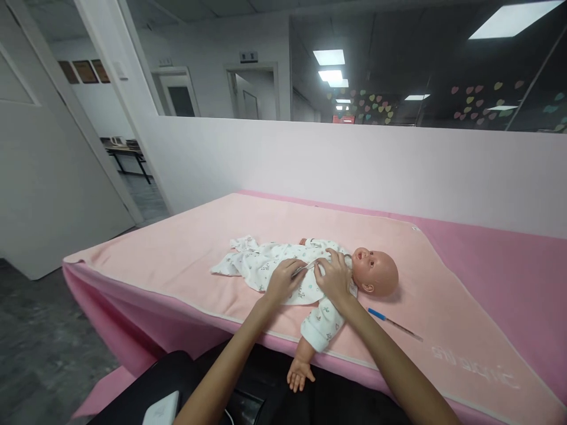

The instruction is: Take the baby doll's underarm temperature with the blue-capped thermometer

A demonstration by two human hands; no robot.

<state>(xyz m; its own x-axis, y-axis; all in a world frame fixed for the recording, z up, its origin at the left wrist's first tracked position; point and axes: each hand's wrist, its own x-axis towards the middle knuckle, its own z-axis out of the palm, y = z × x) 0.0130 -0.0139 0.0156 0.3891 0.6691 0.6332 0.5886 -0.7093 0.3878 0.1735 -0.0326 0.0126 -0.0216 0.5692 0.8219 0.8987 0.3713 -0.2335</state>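
A baby doll point(375, 273) in a white printed gown point(261, 260) lies on its back, its head to the right. My left hand point(283, 280) is over the gown's front, with its fingertips pinched on a thin white strip point(310, 264) that looks like a cloth tie. From the right, my right hand point(333, 276) reaches the doll's chest, its fingers bent and closed on the other end of that strip. The fingertips hide the exact grip. One doll arm point(303, 354) hangs past the table's front edge.
A pink blanket point(186, 236) covers the padded table. Right of the doll lies a blue-handled tool point(392, 323) with a thin shaft, like a screwdriver. A white box-shaped device point(162, 408) rests on my lap. Behind the table stands a white wall point(332, 165) with a window.
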